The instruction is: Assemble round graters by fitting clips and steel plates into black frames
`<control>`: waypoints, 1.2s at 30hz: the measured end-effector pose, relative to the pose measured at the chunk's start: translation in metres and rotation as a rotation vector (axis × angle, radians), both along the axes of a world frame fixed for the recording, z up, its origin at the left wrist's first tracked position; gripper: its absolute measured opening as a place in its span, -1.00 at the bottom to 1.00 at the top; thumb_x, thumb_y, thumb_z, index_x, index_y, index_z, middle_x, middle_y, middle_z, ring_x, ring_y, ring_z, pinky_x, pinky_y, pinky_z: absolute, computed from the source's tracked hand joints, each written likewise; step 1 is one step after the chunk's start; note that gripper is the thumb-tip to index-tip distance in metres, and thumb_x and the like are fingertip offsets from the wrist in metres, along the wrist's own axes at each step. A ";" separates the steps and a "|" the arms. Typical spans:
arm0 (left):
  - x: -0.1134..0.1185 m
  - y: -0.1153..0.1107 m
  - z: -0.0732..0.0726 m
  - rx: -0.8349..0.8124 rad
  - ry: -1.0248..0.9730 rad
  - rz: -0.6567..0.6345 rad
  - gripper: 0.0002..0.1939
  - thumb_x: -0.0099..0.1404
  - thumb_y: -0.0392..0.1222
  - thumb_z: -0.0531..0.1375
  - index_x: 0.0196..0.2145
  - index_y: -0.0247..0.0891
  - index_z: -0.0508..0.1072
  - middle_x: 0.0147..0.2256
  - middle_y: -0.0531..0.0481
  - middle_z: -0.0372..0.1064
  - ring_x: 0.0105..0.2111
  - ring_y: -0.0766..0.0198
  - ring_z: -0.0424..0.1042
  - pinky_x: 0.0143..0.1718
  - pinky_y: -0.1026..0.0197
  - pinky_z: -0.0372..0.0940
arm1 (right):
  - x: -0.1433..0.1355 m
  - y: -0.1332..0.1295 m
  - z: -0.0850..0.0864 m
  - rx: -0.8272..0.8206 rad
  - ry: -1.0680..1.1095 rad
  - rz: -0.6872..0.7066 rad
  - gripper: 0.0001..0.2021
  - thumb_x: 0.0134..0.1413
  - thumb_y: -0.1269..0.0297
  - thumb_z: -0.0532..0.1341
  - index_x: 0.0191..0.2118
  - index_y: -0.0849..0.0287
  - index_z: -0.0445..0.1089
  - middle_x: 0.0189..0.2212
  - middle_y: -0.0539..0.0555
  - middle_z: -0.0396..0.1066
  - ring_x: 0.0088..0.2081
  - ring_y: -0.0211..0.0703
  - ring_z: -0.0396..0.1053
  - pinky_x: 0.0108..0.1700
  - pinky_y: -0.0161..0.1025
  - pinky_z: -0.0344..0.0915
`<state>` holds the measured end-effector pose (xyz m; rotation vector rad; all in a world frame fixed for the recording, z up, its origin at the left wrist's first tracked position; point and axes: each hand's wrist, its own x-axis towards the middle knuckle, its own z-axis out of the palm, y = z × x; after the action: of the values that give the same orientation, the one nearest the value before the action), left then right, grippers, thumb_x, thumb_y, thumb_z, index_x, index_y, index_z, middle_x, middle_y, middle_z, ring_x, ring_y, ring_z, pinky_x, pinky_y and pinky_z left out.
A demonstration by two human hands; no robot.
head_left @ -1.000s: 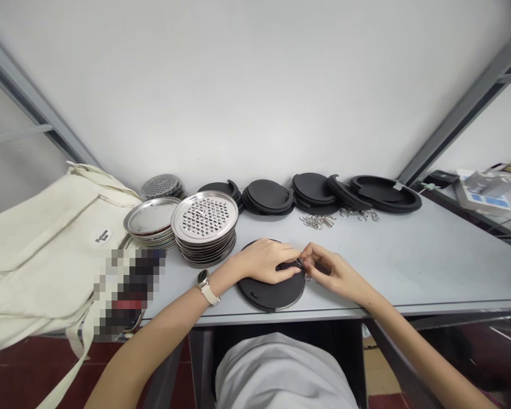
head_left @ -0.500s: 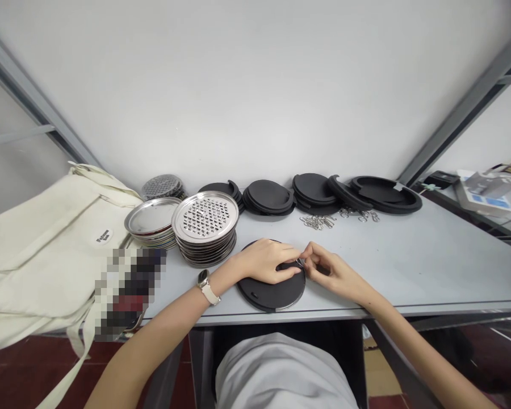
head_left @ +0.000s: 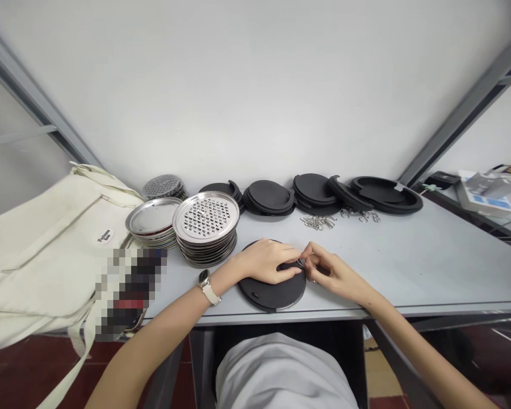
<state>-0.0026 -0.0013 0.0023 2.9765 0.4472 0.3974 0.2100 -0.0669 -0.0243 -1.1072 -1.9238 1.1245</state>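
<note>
A black round disc (head_left: pixel 276 294) with a thin metal rim lies near the table's front edge. My left hand (head_left: pixel 266 261) is across its top, holding it down with fingers bent towards the right edge and the thumb lower down. At that edge is a small metal hook (head_left: pixel 300 262), partly covered by fingers. My right hand (head_left: pixel 327 271) pinches the hook between thumb and fingertips, close to my left fingertips. To the left stands a stack of metal grater discs (head_left: pixel 205 218), beside a stack of plain metal discs (head_left: pixel 153 218).
Black round covers (head_left: pixel 269 196) line the wall side of the table (head_left: pixel 430 267). Loose metal hooks (head_left: pixel 318 222) lie before them. A cream bag (head_left: pixel 46 244) takes up the left end. At right, boxes and cables (head_left: pixel 488 190) sit on another surface. Further grater discs (head_left: pixel 162 186) stand behind.
My right fingers have shifted very slightly at the hook, which shows a little more. Otherwise hands, disc and stacks stay in place.
</note>
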 end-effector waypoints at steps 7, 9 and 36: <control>0.000 0.000 0.001 -0.027 0.001 0.003 -0.80 0.38 -0.08 0.07 -0.18 -0.23 0.39 -0.31 0.00 0.41 -0.35 0.23 0.41 -0.39 0.22 0.16 | -0.001 0.000 0.001 -0.013 -0.014 -0.017 -0.92 0.30 0.23 0.04 -0.22 0.09 0.15 -0.57 -0.13 0.16 -0.50 -0.26 0.10 -0.39 -0.30 0.11; 0.000 -0.001 0.001 -0.032 0.005 0.007 -0.80 0.38 -0.07 0.08 -0.17 -0.22 0.39 -0.31 0.00 0.42 -0.35 0.23 0.42 -0.39 0.21 0.17 | -0.001 0.000 0.001 -0.006 -0.016 -0.026 -0.90 0.29 0.20 0.05 -0.22 0.08 0.15 -0.57 -0.13 0.17 -0.51 -0.26 0.11 -0.39 -0.30 0.12; 0.000 -0.001 0.001 -0.033 0.002 0.007 -0.80 0.37 -0.08 0.09 -0.16 -0.23 0.39 -0.30 0.02 0.42 -0.36 0.24 0.42 -0.41 0.20 0.18 | -0.001 0.000 0.001 0.004 -0.027 -0.024 -0.87 0.33 0.16 0.02 -0.22 0.08 0.16 -0.57 -0.12 0.20 -0.51 -0.25 0.14 -0.39 -0.30 0.14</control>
<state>-0.0024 -0.0020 0.0036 2.9442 0.4598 0.3845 0.2092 -0.0668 -0.0234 -1.1457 -1.9280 1.0981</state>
